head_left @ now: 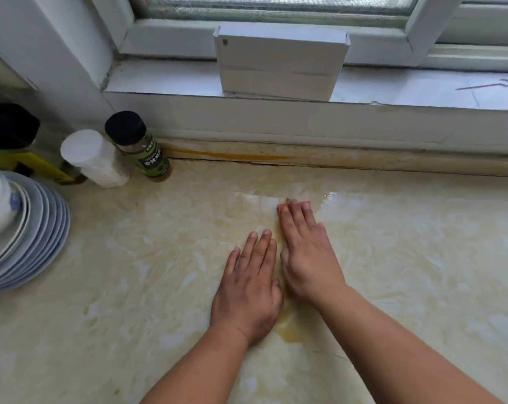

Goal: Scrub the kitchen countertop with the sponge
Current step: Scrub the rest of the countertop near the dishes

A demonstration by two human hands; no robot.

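Observation:
A cream marbled countertop (407, 258) fills the view, with a wet shiny patch near its middle. My right hand (308, 252) lies flat with straight fingers, pressing a pink sponge (282, 207) onto the counter; only a thin pink edge shows beyond the fingertips. My left hand (248, 290) lies flat on the counter beside it, fingers straight, holding nothing. A yellowish stain (290, 333) shows between my wrists.
A stack of plates (39, 228) sits at the left edge. Behind it stand a white-capped jar (96, 158) and a black-capped spice bottle (143, 150). A white box (279, 62) stands on the window sill. An orange stain (232, 155) runs along the back ledge.

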